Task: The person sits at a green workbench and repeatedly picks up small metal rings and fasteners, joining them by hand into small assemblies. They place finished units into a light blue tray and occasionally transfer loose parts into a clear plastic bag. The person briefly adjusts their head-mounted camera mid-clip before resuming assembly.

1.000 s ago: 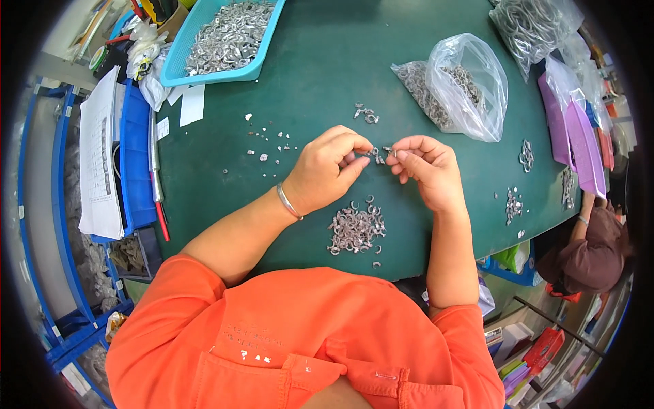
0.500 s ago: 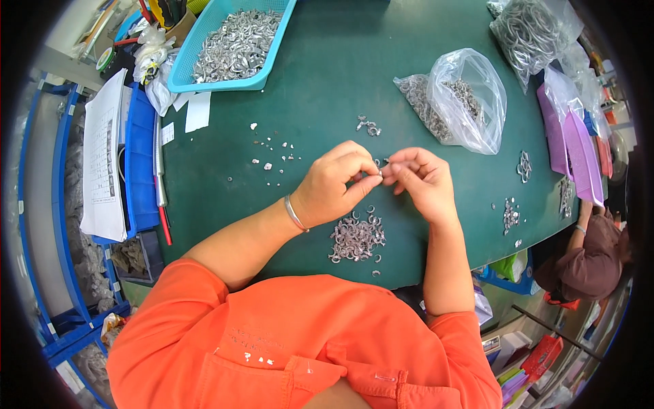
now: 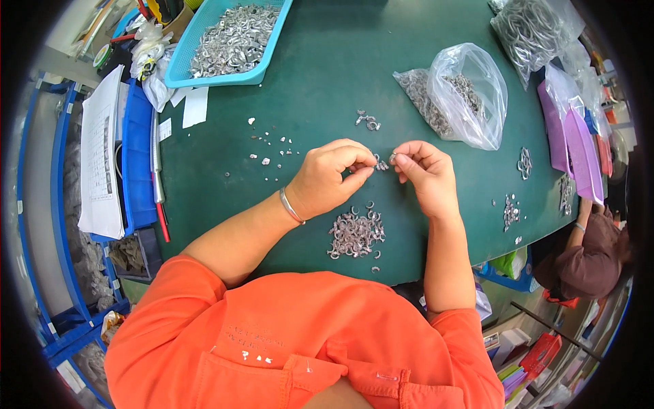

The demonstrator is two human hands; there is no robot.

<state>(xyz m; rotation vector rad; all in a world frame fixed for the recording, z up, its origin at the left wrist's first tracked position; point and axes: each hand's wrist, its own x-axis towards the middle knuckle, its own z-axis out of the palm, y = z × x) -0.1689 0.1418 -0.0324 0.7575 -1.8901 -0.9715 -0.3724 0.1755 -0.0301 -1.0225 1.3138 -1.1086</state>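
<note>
Over the green table [image 3: 306, 75], my right hand [image 3: 428, 176] pinches a small silvery ring-shaped metal piece [image 3: 393, 157] between thumb and fingertips. Facing it, my left hand [image 3: 332, 172] has its thumb and forefinger apart, and no piece shows between them. A few metal pieces [image 3: 381, 164] lie on the table between the two hands. Closer to me is a pile of small open metal rings [image 3: 357, 233]. Beyond my hands sits a little group of similar rings [image 3: 368, 121].
A blue basket [image 3: 216, 80] of metal parts stands far left, and an open clear bag [image 3: 489, 85] of rings lies far right. White crumbs [image 3: 266, 161] are scattered at left. Purple bins [image 3: 582, 153] line the right edge, near another person [image 3: 587, 255].
My hands, fingertips together before, have drawn apart. The left thumb and forefinger have parted, while the right fingers keep a small piece.
</note>
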